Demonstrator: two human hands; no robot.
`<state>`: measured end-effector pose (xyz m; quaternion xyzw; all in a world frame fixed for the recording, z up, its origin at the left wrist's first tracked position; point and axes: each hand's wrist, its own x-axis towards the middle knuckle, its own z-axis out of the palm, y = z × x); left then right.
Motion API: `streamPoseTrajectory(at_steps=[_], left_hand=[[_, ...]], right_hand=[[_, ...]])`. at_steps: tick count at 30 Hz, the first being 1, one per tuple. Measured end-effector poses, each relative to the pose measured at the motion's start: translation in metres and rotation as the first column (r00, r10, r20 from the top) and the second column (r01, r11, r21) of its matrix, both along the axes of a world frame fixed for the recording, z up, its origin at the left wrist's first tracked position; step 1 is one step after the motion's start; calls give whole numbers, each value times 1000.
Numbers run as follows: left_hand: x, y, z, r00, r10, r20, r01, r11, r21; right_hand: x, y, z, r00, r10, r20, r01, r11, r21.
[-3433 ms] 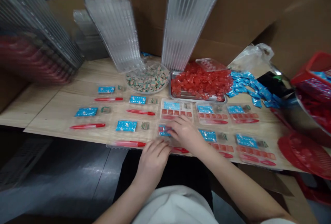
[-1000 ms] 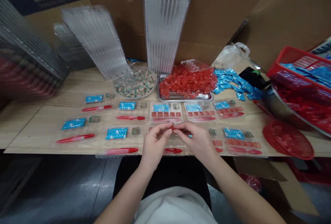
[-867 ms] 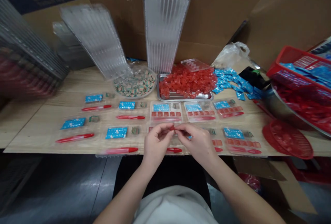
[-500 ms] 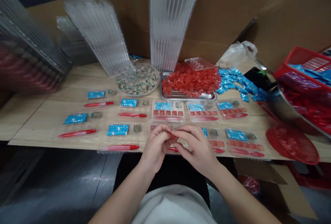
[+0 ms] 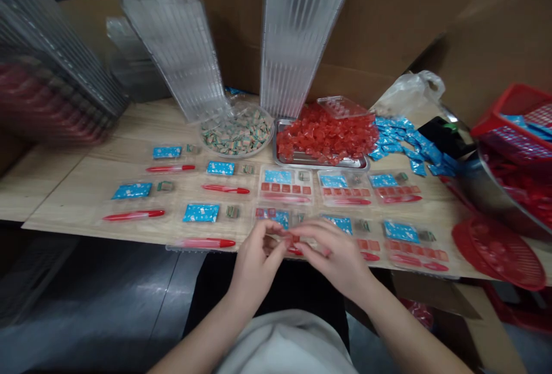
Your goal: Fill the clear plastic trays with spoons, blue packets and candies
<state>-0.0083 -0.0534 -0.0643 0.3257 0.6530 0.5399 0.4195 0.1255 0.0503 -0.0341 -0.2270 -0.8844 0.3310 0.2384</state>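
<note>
Lowered left hand [image 5: 252, 262] and right hand [image 5: 345, 259], red piece [image 5: 295, 239] between their fingers [image 5: 317, 232]

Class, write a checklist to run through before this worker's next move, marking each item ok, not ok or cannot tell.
1. Red piece between the left hand and right hand: ok.
2. Firm grip by each hand: cannot tell, too blurred.
3. Tray by the hands fully visible: not ok, partly covered.
4. Red squares in every tray: not ok, none show in the tray just left of the hands.
5. Red pile in the metal pan: ok, plentiful.
</note>
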Motion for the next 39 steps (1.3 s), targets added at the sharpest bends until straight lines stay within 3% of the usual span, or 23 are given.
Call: streamPoseTrajectory(at_steps=[1, 3, 5, 8, 12, 18, 19, 21, 22, 24, 26, 29, 31, 33, 34, 36, 39], left_hand=[[-2, -4, -5, 968, 13, -250, -4, 999, 35], [-6, -13, -14, 789, -6, -614, 73, 994, 84], [-9, -20, -21, 623, -32, -782, 173, 980, 98], [-11, -24, -27, 495, -48, -867, 245, 966, 86], [-12, -23, -32, 456, -27, -889, 230, 969, 88], [-14, -21, -34, 451, -33, -892, 250, 964, 91], [-14, -20, -34, 452, -35, -891, 249, 964, 89], [-13, -20, -33, 449, -30, -893, 239, 967, 87], [-13, -20, -32, 448, -28, -893, 232, 969, 87], [-13, -19, -31, 445, -23, -895, 222, 971, 85], [-12, -19, -29, 438, -30, -898, 220, 973, 74], [-12, -19, -27, 438, -39, -898, 223, 972, 67], [-12, -19, -27, 444, -35, -895, 220, 973, 71], [-12, -19, -28, 444, -32, -895, 221, 972, 75], [-13, -19, -28, 442, -35, -896, 225, 972, 73], [-14, -18, -28, 441, -45, -896, 234, 970, 67], [-15, -18, -27, 441, -61, -895, 247, 967, 56]], right_hand=[[-5, 7, -2, 1000, -11, 11, 11, 1000, 28], [-17, 21, -10, 998, -12, 54, 5, 992, 127], [-28, 31, -19, 991, 32, 130, -61, 972, 225], [-40, 34, -32, 965, 85, 247, -160, 940, 300], [-39, 33, -36, 957, 61, 285, -146, 947, 285], [-23, 58, -15, 955, 132, 265, -170, 977, 127], [-22, 69, -12, 959, 97, 266, -132, 984, 116], [-22, 99, -10, 948, -128, 292, 85, 984, 157], [-22, 118, -12, 900, -300, 316, 240, 946, 215], [-22, 157, -21, 711, -586, 388, 464, 806, 367], [-20, 191, -32, 584, -635, 506, 495, 772, 399], [-13, 213, -40, 566, -607, 558, 488, 792, 367], [-7, 203, -38, 632, -625, 458, 536, 780, 323], [-5, 174, -32, 766, -558, 320, 527, 830, 183], [-5, 155, -29, 844, -472, 255, 465, 881, 90], [-7, 113, -27, 960, -211, 182, 225, 973, -58], [-10, 65, -30, 985, 33, 172, -23, 998, -60]])
